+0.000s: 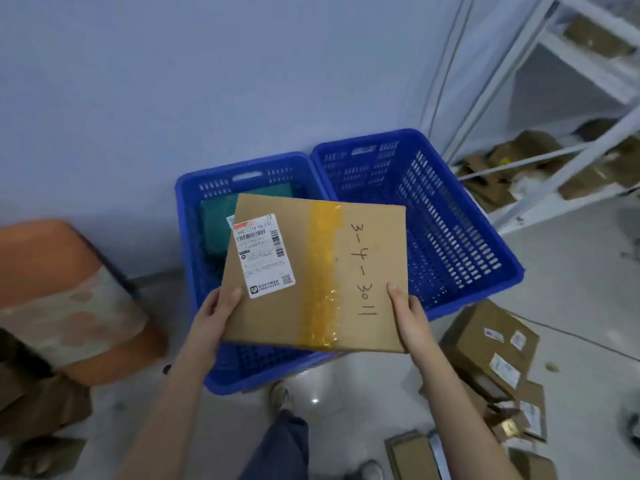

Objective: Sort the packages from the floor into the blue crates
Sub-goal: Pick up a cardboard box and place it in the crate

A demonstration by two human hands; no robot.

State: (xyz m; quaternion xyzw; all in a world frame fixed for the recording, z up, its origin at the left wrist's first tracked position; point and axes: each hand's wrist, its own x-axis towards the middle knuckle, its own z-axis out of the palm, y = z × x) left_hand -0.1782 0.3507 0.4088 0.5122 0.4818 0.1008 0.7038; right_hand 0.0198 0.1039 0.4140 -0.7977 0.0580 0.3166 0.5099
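Holding a flat cardboard package (313, 271) over the left blue crate (194, 202) — left hand (214, 315) gripping its seven-o'clock corner, right hand (408, 317) its five-o'clock corner; right blue crate (450, 220) alongside.

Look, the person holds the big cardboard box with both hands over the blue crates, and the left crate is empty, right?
Not quite. The left crate is not empty: the head view shows a green package lying in it. The rest is right: the left hand and right hand both hold the big cardboard box over the blue crates.
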